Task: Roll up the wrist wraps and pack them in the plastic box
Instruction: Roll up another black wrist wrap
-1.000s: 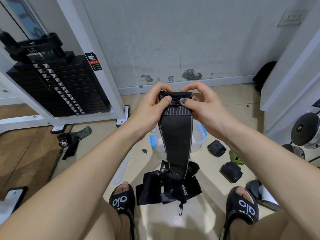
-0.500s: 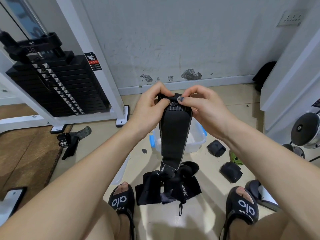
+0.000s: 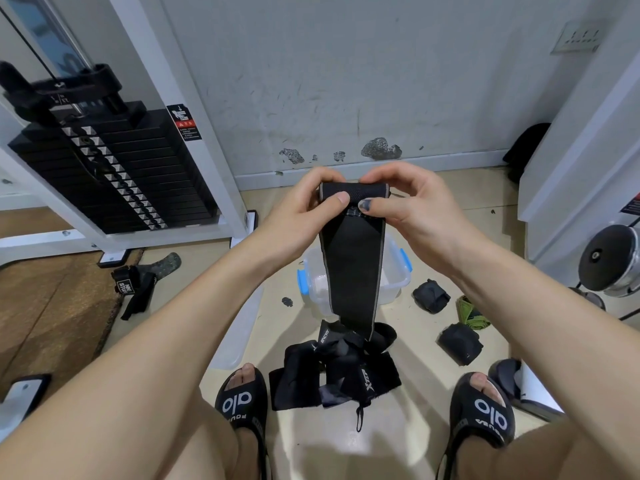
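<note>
Both hands are holding one black wrist wrap [image 3: 353, 265] up at centre frame. Left hand [image 3: 304, 216] is pinching the rolled top edge from 9 o'clock, thumb pressing on the front, fingers curling behind. Right hand [image 3: 408, 209] is pinching the same roll from 3 o'clock, thumb with dark nail polish lying across the front. The wrap's tail is hanging straight down toward 6 o'clock, its lower end reaching a loose pile of black wraps [image 3: 339, 368] lying on the floor between the two sandalled feet

Clear plastic box [image 3: 391, 271] with blue latches is sitting open on the floor behind the hanging wrap; can't tell what's inside. A clear lid [image 3: 239, 327] is lying on the floor at the box's 8 o'clock. Two rolled black wraps [image 3: 431, 296] [image 3: 460, 342] are lying on the floor at the box's 4 o'clock, near a green strap [image 3: 471, 313]. A weight stack [image 3: 114, 168] is standing at 10 o'clock, another black strap [image 3: 138, 285] lying on the floor below it
</note>
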Available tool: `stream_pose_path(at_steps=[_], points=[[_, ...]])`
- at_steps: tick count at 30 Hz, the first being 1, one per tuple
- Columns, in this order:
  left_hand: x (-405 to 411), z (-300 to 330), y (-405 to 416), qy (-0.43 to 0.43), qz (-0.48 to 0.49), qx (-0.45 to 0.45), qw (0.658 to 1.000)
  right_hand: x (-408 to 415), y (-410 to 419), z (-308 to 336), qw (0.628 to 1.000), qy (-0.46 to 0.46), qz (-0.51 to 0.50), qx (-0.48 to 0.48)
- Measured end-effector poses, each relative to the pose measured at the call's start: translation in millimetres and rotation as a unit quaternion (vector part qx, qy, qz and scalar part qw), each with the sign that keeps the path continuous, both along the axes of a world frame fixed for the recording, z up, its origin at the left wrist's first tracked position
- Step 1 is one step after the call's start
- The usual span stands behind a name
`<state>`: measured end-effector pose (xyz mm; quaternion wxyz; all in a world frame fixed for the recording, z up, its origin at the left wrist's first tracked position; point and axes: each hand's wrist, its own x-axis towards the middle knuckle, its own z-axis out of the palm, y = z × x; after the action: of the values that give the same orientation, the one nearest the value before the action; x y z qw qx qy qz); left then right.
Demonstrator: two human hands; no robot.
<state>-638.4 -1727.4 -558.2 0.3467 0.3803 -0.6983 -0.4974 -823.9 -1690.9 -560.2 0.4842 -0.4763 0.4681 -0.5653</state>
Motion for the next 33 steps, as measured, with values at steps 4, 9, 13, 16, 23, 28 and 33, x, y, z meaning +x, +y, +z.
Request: stream_pose_path(at_steps=[4, 9, 13, 16, 23, 28, 33], points=[[1.0, 2.2, 2.0, 0.006, 0.005, -0.013, 1.0, 0.2, 1.6, 0.5, 1.0, -0.006, 0.017, 0.004], [5.0, 1.3, 1.0, 0.009, -0.004, -0.042, 0.999, -0.1, 7.1, 6.9, 0.995, -0.032, 0.068, 0.067], [4.7, -0.6, 2.0, 0.002, 0.001, -0.075, 0.997, 5.1, 6.9, 8.8, 0.995, -0.049, 0.056, 0.062], [3.3, -1.3, 2.9, -0.006, 0.008, -0.08, 0.997, 5.7, 5.6, 6.5, 0.996, -0.056, 0.045, 0.048], [3.6, 3.3, 3.2, 0.002, 0.002, 0.01, 1.0, 4.0, 3.4, 3.1, 0.999, -0.04, 0.031, 0.018], [3.3, 1.4, 1.3, 0.002, -0.004, -0.022, 1.0, 1.7, 2.6, 2.6, 1.0, -0.023, 0.016, 0.009], [5.8, 3.6, 3.8, 0.021, -0.027, -0.039, 0.999, -3.2, 5.6, 5.9, 0.994, -0.044, 0.073, 0.071]])
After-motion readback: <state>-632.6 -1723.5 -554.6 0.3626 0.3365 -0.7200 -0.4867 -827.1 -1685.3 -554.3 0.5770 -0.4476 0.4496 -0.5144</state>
